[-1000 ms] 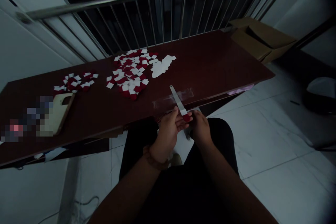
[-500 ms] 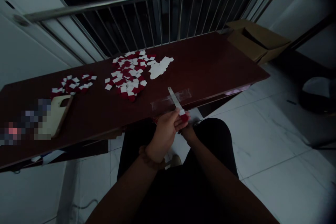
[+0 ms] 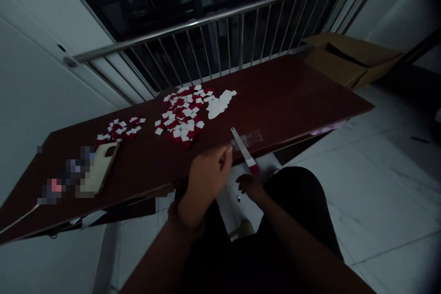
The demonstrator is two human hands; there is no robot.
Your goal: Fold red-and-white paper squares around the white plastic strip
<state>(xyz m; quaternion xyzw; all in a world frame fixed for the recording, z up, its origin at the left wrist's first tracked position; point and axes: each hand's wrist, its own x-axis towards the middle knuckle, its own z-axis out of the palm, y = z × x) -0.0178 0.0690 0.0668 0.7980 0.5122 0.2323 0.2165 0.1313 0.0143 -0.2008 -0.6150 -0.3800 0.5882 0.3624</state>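
Note:
A pale strip point(image 3: 243, 149) with a red tip lies on the dark red wooden table point(image 3: 275, 92), its tipped end jutting past the front edge. Clear tape point(image 3: 253, 138) crosses it. My left hand point(image 3: 208, 177) is just left of the strip, its fingers mostly hidden. My right hand point(image 3: 251, 187) is under the strip's tip, apart from it, and holds nothing I can see. A tiny red-and-white piece point(image 3: 238, 198) shows just below those fingers. A large pile of red-and-white squares point(image 3: 182, 117) lies further back, beside white paper scraps point(image 3: 218, 105).
A smaller heap of red-and-white squares point(image 3: 119, 128) and a beige phone-like case point(image 3: 101, 167) lie on the table's left, beside a blurred patch. A steel railing point(image 3: 220, 20) runs behind the table. A cardboard box point(image 3: 351, 59) stands at its far right end.
My left hand has moved back left, away from the strip's red tip. My right hand has dropped below the tip. The whole view has shifted as my head moved.

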